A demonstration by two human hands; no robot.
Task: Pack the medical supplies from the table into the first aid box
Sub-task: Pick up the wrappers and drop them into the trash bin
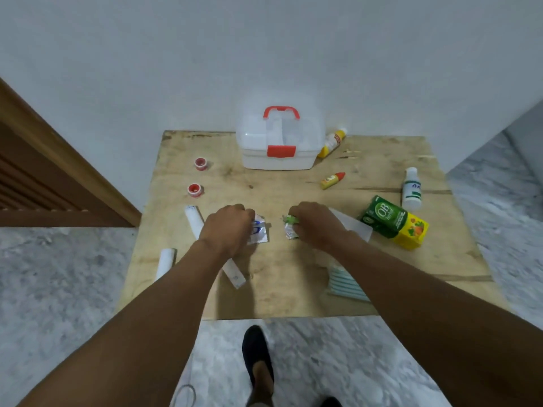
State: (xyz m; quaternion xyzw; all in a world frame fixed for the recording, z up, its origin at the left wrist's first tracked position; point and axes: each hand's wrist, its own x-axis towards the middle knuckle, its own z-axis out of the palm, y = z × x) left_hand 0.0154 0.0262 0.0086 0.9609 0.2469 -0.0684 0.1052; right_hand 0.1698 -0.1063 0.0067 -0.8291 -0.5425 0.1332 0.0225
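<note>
A white first aid box (279, 148) with a red handle and red latch stands shut at the back of the wooden table (282, 289). At the table's middle, my left hand (227, 227) is closed over a silver sachet with blue print (260, 230). My right hand (316, 226) grips a silver sachet with a green top (289, 227). Two white tubes (194, 220) (165, 261) lie to the left, and a white strip (235, 273) pokes out from under my left forearm.
Two red-capped jars (200, 163) (195, 190) sit at left. A yellow bottle (333, 142) leans by the box; a small yellow tube (332, 180), a white bottle (411, 188), a green and yellow carton (395, 221) and a striped pack (345, 284) lie at right.
</note>
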